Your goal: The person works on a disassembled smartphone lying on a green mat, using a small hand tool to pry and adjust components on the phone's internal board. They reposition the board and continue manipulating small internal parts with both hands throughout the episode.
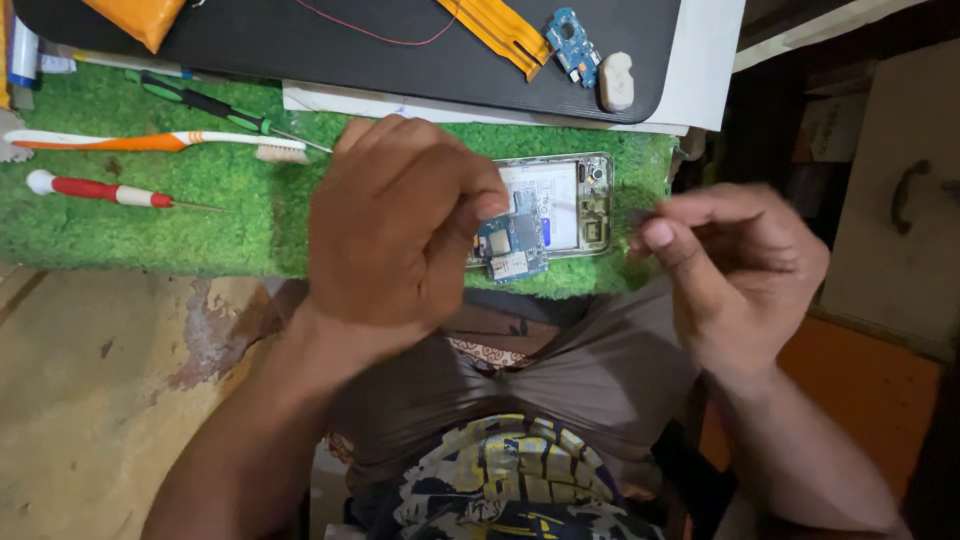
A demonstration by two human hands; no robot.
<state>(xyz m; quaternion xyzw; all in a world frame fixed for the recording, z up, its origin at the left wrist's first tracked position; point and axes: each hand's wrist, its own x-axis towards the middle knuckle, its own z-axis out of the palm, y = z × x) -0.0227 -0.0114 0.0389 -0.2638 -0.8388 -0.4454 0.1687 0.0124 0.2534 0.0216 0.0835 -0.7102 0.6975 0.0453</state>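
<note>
Left hand (pixel 395 235) fingers pinching a small blue circuit board (pixel 512 247), right hand (pixel 735 265) fingers loosely curled, over fuzzy green mat (pixel 150 235).

An opened smartphone (pixel 560 205) lies flat, back up, on the green turf mat (pixel 200 220) — its cover is off, showing the silver frame and white battery. A small blue circuit board (pixel 512 248) sits tilted over its lower-left corner — partly lifted.

Worn tan bench (pixel 90 390), orange floor (pixel 850 390), perhaps cabinet door (pixel 900 200).
</note>
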